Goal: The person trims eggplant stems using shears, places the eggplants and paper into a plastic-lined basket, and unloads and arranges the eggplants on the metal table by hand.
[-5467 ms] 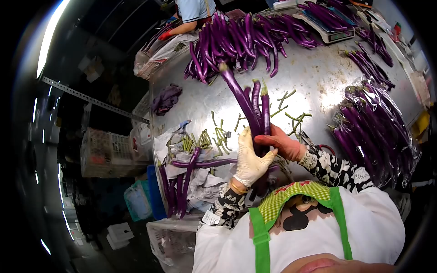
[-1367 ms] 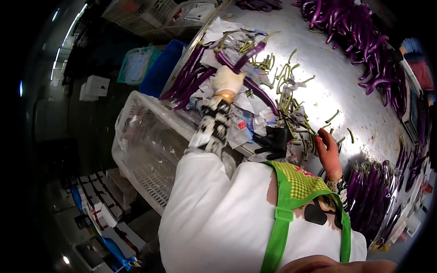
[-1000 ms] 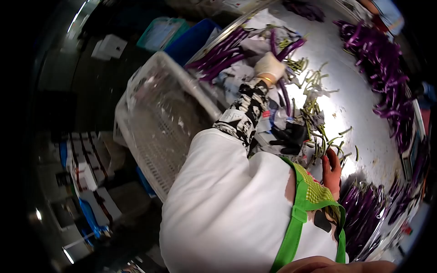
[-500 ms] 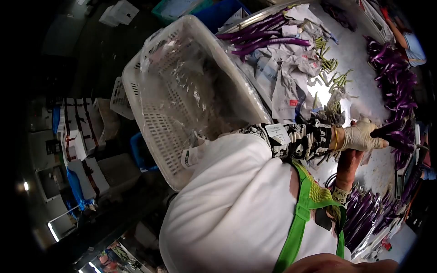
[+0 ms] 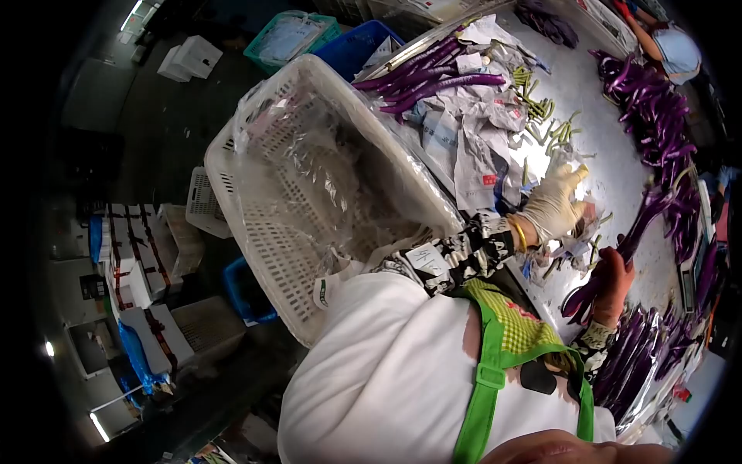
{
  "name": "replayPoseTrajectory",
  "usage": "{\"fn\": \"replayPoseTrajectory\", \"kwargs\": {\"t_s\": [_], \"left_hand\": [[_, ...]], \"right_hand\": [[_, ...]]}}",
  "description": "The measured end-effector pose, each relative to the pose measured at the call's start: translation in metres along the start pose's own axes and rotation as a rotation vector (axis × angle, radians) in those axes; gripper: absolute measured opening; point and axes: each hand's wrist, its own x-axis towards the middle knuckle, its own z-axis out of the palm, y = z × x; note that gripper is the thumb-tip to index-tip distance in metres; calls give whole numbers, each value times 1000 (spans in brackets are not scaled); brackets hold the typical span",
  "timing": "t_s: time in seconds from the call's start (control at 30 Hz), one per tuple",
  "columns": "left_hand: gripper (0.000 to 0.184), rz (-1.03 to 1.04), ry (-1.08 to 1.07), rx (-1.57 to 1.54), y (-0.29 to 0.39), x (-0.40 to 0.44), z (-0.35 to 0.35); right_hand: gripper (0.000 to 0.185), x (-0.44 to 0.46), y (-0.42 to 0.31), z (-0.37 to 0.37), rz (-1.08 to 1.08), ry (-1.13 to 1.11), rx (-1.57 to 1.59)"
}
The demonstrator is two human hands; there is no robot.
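My left hand [image 5: 553, 207], in a white glove, is over the metal table beside crumpled scraps [image 5: 580, 243], its fingers spread. A pale scrap [image 5: 563, 160] lies at its fingertips; whether they touch it I cannot tell. My right hand [image 5: 614, 284], in an orange glove, is closed around purple eggplants [image 5: 641, 220], whose long bodies stick out on both sides of the fist. Close below that hand are more eggplants [image 5: 630, 359] in clear plastic wrap. Beyond it, a long heap of loose eggplants [image 5: 657, 124] runs along the table's far side.
A white plastic crate [image 5: 270, 255] lined with clear film stands beside the table. Newspaper sheets [image 5: 471, 147], several eggplants [image 5: 444, 83] and green beans [image 5: 533, 100] lie on the tabletop [image 5: 610, 147]. Another person's arm [image 5: 643, 35] reaches in at top right.
My left hand has moved left, away from the eggplants, and its fingers have spread. My right hand, earlier partly behind the left, now shows gripping eggplants. The camera view has shifted slightly.
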Motion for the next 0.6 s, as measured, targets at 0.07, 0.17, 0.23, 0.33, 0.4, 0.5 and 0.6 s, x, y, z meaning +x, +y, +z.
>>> {"fn": "replayPoseTrajectory", "kwargs": {"t_s": [0.07, 0.17, 0.23, 0.33, 0.4, 0.5, 0.6], "left_hand": [[27, 23, 16, 40, -3, -8, -11], [25, -25, -118, 285, 18, -15, -53], [22, 0, 79, 131, 8, -28, -62], [43, -55, 250, 62, -18, -36, -79], [42, -116, 261, 25, -47, -34, -111], [22, -497, 143, -10, -11, -21, -175], [18, -366, 239, 33, -44, 4, -221]], "right_hand": [[59, -11, -7, 3, 9, -53, 269], [54, -2, 0, -11, 76, -127, 444], [50, 1, 6, -11, 70, -128, 433], [48, -5, 6, -7, 147, -215, 486], [47, 1, 11, -2, 183, -328, 591], [47, 23, 17, 20, 218, -594, 875], [43, 30, -1, 64, 301, -688, 1017]]}}
